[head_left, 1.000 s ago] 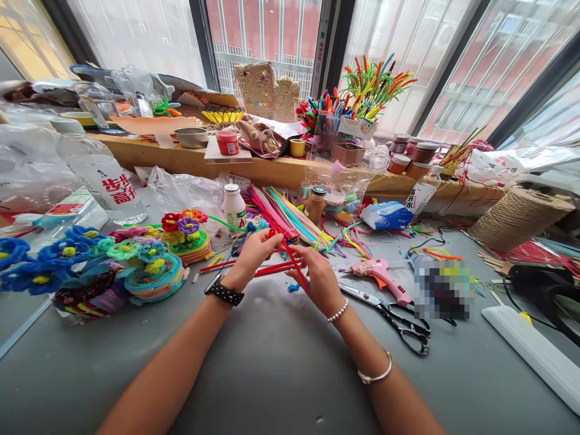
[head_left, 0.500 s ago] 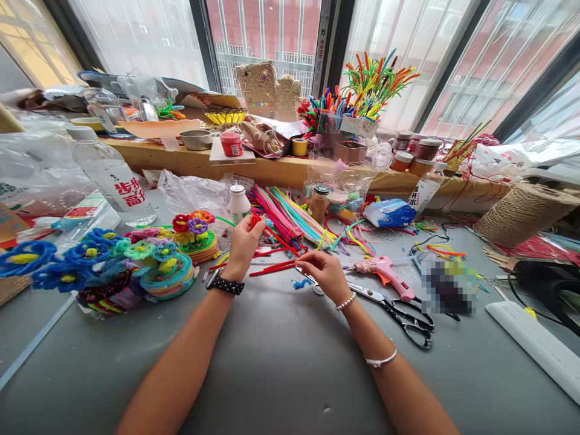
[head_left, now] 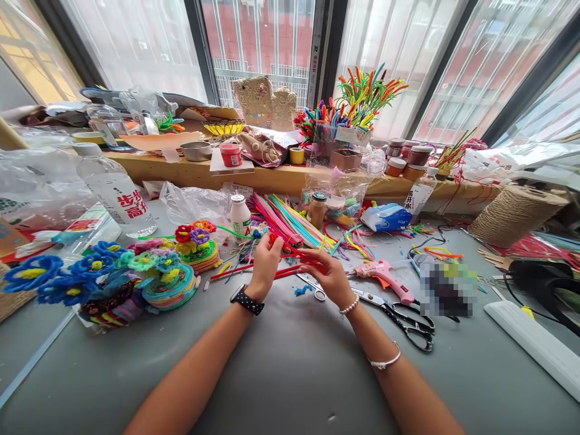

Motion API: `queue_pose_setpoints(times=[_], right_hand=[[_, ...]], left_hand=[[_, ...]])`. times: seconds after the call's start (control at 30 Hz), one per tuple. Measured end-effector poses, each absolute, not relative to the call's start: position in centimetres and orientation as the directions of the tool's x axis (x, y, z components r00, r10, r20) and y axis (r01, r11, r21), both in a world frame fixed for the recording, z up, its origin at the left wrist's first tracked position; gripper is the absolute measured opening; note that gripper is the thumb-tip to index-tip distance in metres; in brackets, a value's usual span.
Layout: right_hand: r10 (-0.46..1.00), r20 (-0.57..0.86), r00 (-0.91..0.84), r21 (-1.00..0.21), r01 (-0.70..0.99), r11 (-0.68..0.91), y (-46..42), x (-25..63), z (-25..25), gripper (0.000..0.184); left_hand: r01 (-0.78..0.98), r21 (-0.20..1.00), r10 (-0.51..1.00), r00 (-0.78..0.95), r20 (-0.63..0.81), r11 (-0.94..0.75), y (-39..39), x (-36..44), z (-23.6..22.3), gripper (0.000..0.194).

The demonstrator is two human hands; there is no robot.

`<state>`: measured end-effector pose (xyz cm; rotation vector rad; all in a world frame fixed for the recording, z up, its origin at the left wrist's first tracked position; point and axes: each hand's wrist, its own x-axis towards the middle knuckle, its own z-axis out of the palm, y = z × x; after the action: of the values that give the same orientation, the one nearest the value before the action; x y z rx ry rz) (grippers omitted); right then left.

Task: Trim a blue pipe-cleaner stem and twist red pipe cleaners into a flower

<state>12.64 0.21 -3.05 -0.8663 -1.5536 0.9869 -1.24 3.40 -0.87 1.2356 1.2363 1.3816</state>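
Above the middle of the grey table, both hands meet over a red pipe cleaner, and it's all fingertip work! The left hand has thumb and fingers closed in a pinch on the red fuzz; the right hand sits just across from it, fingers drawn together and pointing inward, red showing at the tips, though I cannot tell how firmly they grip. It looks like a bending or twisting step, and here the left pinch should serve as the anchor: firm, close to the bend, while the right fingers guide in small turns. Too hard a squeeze could flatten the pile; too sharp a fold could kink the wire inside. Even tension, then, and short movements! Watch the ground below as well: loose red lengths lie just under the hands, easily snagged by a trailing end, with blue scraps and small scissors near the right hand. Wrists high is the tidy choice, well off those blades, and the glue gun lies farther right, apart from the fingers.
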Motion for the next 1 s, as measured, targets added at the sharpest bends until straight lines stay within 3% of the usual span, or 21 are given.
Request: queue_pose_setpoints(times=[0.2,0.67,0.83,1.0], right_hand=[[0.952,0.301,-0.057,-0.950,-0.103,0.294,0.4,13.2,-3.1,0.013],[0.991,0.092,0.092,-0.839,-0.528,0.127,1.9,13.9,-4.2,0.021],[0.995,0.092,0.049,-0.833,-0.544,0.104,1.9,14.0,-4.3,0.025],[0.990,0.135,0.045,-0.878,-0.457,0.141,1.8,13.6,-4.4,0.019]], left_hand=[[-0.116,0.990,0.996,-0.016,0.083,-0.084,3.4,-0.7,-1.3,0.014],[-0.201,0.980,0.993,0.111,0.029,-0.006,3.2,-1.5,-0.8,0.026],[-0.209,0.978,0.990,0.141,0.026,0.004,3.2,-1.3,-0.7,0.024],[-0.157,0.988,0.990,0.135,0.031,-0.010,2.9,-0.9,-0.5,0.022]])
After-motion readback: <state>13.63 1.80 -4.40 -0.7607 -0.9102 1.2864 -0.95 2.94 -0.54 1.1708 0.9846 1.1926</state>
